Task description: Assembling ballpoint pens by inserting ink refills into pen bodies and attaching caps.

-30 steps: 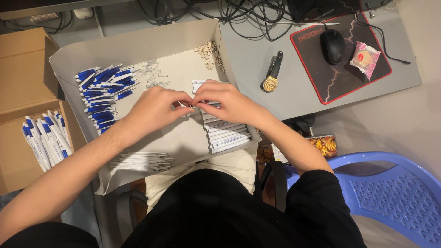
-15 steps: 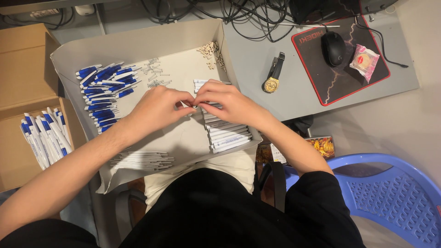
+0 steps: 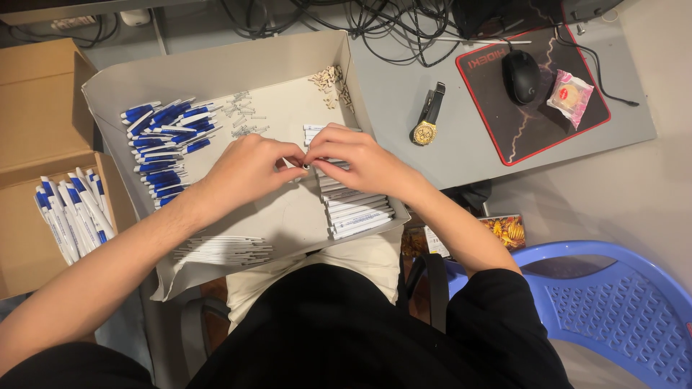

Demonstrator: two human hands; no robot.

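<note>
Two hands, the left hand (image 3: 245, 169) and the right hand (image 3: 360, 160), meet over one shallow cardboard tray (image 3: 288, 209) on one grey counter (image 3: 404, 94). Four groups of pen parts lie in the tray: one heap of blue-and-white pen caps (image 3: 164, 151), too many to count; one row of white pen barrels (image 3: 357, 212); one bundle of thin refills (image 3: 223, 251); one scatter of small springs (image 3: 241, 115); also one cluster of small tan pieces (image 3: 330, 78). One brown carton (image 3: 32, 238) holds a batch of assembled pens (image 3: 72, 216), roughly a dozen. One wristwatch (image 3: 427, 119), one mouse pad (image 3: 504, 130), one black mouse (image 3: 520, 75), one pink wrapped snack (image 3: 569, 97), one blue plastic chair (image 3: 613, 310).
</note>
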